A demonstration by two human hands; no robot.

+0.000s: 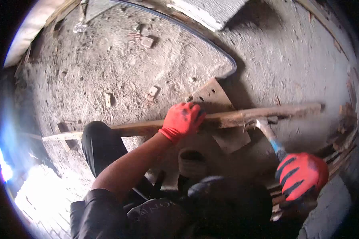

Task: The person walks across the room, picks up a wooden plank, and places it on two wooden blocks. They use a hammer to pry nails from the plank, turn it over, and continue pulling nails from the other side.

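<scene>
A long, rough wooden plank stretches across the view from the left, past my bent knee, to the right. My left hand, in a red glove, is wrapped over the middle of the plank. In my right hand, also red-gloved with dark finger patches, is the handle of a hammer. Its head overlaps the near edge of the plank's right part. Beneath the plank lies a flat, holed board; the plank and my left hand cover part of it.
Small blocks and crumbs of debris lie on the rough, dusty floor. Beyond the plank curves a thin edging strip. A pale slab is at the top, and wood scraps gather at the right. Near my legs stands a round container.
</scene>
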